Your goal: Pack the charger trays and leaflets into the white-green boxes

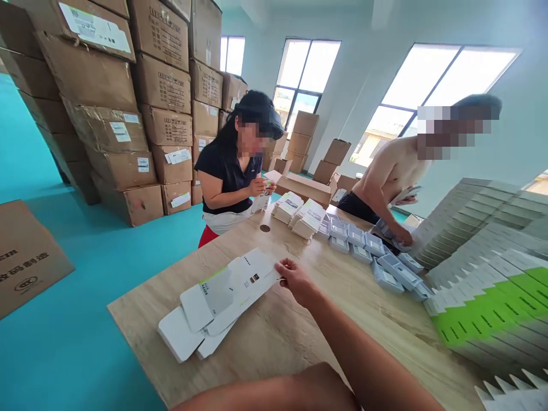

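Observation:
My right hand [295, 279] reaches across the table from the lower right. Its fingers are pinched on the right end of a flattened white carton [240, 288] with a grey panel, a green strip and small dark print. This carton lies on top of other flattened white cartons [180, 334], whose flaps show at the lower left. Low in the view, my left forearm [257, 397] crosses toward the right. What seems to be my left hand [323, 379] is bent near my right forearm and partly behind it; its fingers are hidden.
The wooden table [141, 319] holds stacks of white cartons [308, 217], clear plastic trays [396, 271] and tall rows of green-and-white cartons [500, 302]. Two people work opposite: one handles a small box [274, 178], another reaches into the trays. Brown boxes [166, 85] are piled behind.

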`<state>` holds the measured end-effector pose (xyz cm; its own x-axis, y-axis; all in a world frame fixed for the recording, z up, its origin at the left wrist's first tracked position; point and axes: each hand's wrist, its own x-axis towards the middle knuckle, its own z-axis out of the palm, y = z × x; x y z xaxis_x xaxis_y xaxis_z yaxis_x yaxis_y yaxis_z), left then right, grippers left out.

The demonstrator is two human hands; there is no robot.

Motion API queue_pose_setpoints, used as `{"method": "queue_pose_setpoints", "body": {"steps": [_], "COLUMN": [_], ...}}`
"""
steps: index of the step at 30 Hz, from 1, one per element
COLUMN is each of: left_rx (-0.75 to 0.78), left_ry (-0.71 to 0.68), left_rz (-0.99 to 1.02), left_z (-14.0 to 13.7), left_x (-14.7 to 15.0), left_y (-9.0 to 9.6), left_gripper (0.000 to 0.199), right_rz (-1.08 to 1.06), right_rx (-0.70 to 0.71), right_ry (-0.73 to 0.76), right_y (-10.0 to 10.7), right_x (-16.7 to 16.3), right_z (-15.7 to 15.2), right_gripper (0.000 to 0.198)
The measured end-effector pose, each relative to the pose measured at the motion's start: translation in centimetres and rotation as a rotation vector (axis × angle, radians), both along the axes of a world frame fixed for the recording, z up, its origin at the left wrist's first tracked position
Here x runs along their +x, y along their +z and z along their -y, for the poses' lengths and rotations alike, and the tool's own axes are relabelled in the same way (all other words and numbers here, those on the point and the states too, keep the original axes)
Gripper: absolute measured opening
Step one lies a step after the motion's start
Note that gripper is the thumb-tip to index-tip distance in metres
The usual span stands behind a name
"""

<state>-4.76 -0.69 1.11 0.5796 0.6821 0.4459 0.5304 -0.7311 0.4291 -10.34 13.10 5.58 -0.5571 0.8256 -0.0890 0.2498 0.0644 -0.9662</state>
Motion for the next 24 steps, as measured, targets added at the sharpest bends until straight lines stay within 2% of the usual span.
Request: {"method": "queue_pose_setpoints", "body": {"steps": [1,3,4,6,7,8,9,11,13,16,20,24], "left_rx": [0.06,0.162,0.251,0.287,0.291,0.304,0.299,0.271,0.264,0.278,0.359,0.44], "left_ry": [-0.014,0.044,0.195,0.598,0.725,0.755,0.726,0.611,0.505,0.422,0.405,0.357], "left_rz": [-0.015,-0.022,0.004,0.045,0.045,0.027,0.011,-0.012,-0.012,-0.002,-0.072,-0.189], "left_z": [0.7,2.1,2.7,3.5,3.6,3.5,3.3,2.9,2.9,3.5,4.6,5.4], "left_x": [-0.5,-2.3,-3.6,-6.5,-7.8,-8.8,-9.5,-9.7,-8.6,-6.2,-4.0,-3.0], "left_y": [1.0,3.5,4.7,6.8,7.4,7.8,7.9,7.7,7.3,7.2,8.3,9.6], "left_gripper": [0.012,0.014,0.024,0.075,0.098,0.114,0.123,0.124,0.123,0.127,0.118,0.106], "right_rz": [-0.055,-0.155,-0.2,-0.272,-0.297,-0.323,-0.35,-0.414,-0.479,-0.508,-0.338,-0.192], "right_rx": [-0.004,0.018,0.04,0.087,0.107,0.119,0.12,0.099,0.081,0.111,0.152,0.076], "right_ry": [-0.031,-0.115,-0.162,-0.245,-0.278,-0.302,-0.313,-0.308,-0.294,-0.317,-0.405,-0.353], "right_y": [0.9,2.6,3.4,4.6,4.9,5.1,5.2,5.3,5.3,5.7,6.9,8.0], "right_x": [1.6,5.6,7.9,12.3,14.2,15.8,17.2,19.2,20.4,21.9,24.2,26.5], "right_z": [0.6,2.4,3.5,6.2,7.8,9.3,10.8,13.5,15.5,17.4,18.6,19.1], "right_gripper": [0.058,0.062,0.062,0.058,0.055,0.053,0.05,0.047,0.044,0.044,0.044,0.04]}}
